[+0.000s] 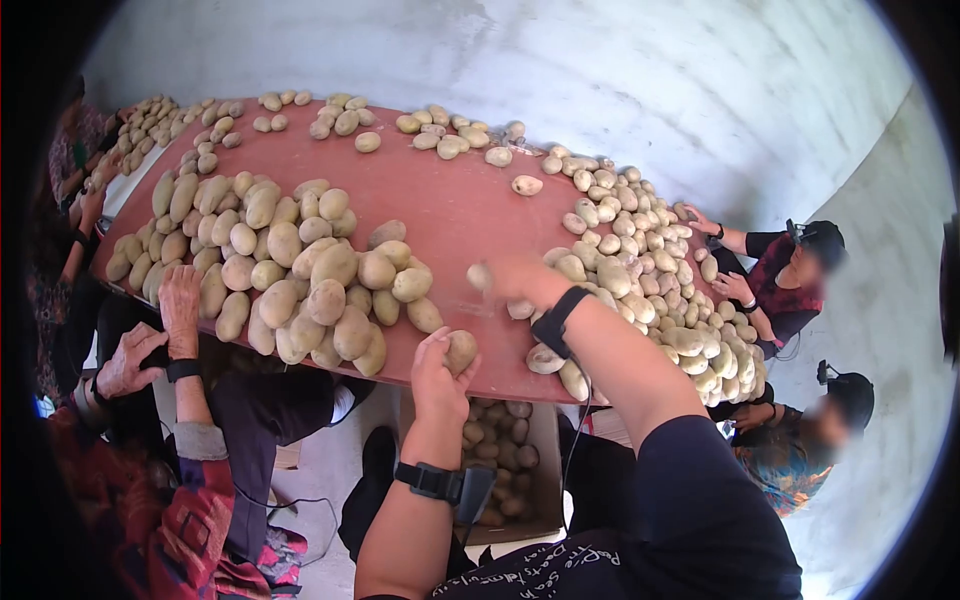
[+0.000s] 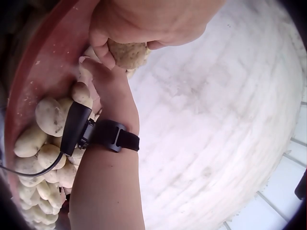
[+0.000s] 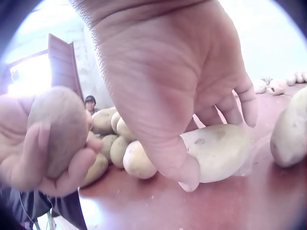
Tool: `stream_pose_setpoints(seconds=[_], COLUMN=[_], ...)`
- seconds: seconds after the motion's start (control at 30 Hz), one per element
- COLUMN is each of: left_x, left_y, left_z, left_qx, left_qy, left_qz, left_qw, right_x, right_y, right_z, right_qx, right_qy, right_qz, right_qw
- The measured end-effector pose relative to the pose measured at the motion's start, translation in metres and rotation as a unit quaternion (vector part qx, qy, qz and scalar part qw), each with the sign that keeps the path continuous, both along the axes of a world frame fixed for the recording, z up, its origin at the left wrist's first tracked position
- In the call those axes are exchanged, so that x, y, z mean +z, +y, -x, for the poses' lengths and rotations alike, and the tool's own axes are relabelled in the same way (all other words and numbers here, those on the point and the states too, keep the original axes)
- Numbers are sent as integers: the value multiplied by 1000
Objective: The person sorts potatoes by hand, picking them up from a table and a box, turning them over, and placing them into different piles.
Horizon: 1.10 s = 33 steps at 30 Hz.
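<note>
My left hand (image 1: 440,375) holds a brown potato (image 1: 461,352) beside the table's front edge, its fingers curled round it. The same potato (image 2: 128,55) shows below the left hand (image 2: 156,21) in the left wrist view. Over the red table (image 1: 440,215) reaches my right hand (image 1: 522,277), blurred in the head view. In the right wrist view, the right hand (image 3: 177,72) has its thumb on the near side of a pale potato (image 3: 218,152) and its fingers behind it. That potato lies on the tabletop.
A large potato pile (image 1: 300,260) covers the table's left part, and another pile (image 1: 640,270) the right. Below the front edge stands a box (image 1: 545,490) with potatoes in it. Other people sit left and right; a neighbour's hands (image 1: 180,310) are near the left pile.
</note>
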<state>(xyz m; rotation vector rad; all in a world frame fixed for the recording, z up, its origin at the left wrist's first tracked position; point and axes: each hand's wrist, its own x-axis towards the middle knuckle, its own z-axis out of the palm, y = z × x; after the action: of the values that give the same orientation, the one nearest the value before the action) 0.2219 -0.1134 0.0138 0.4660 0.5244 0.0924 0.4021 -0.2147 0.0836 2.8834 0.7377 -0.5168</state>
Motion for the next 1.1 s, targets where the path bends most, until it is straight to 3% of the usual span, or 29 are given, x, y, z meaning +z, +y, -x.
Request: stream_pose_setpoints(seconds=[0.1, 0.2, 0.3, 0.4, 0.5, 0.6, 0.7, 0.73, 0.77, 0.83, 0.93, 1.03, 1.1], left_x=[0, 2, 4, 7, 4, 6, 1, 2, 4, 3, 2, 4, -11], left_y=[-1, 0, 1, 1, 1, 2, 1, 1, 2, 2, 1, 2, 1], left_z=[-1, -2, -3, -2, -3, -1, -2, -2, -1, 0, -1, 1, -2], left_qx=[-3, -4, -3, -3, -1, 3, 21, 28, 34, 41, 35, 7, -22], left_qy=[6, 3, -4, -16, -16, -14, 2, 5, 7, 2, -1, 6, -35], left_qz=[0, 1, 5, -5, -5, -4, -22, -18, -15, -7, 3, 15, 28], left_qw=[1000, 1000, 1000, 1000, 1000, 1000, 1000, 999, 999, 999, 999, 1000, 999], right_x=[-9, -3, -36, -41, -45, -18, -8, -15, -24, -33, -41, -45, -19], right_y=[-24, -41, -65, -71, -70, -45, -16, -14, -11, 5, 12, 3, 3], right_z=[-46, -55, -84, -90, -99, -71, -35, -21, -5, 26, 46, 28, 40], right_qx=[-48, -65, -109, -124, -88, -81, 17, 86, 152, 243, 257, 236, 199], right_qy=[-111, -165, -150, -126, -122, -109, -100, -61, -21, 171, 185, 332, 343], right_qz=[-14, -4, 82, 70, 122, 178, 144, 0, -145, -267, -242, -257, -227], right_qw=[993, 984, 979, 982, 981, 975, 984, 994, 977, 917, 917, 876, 890])
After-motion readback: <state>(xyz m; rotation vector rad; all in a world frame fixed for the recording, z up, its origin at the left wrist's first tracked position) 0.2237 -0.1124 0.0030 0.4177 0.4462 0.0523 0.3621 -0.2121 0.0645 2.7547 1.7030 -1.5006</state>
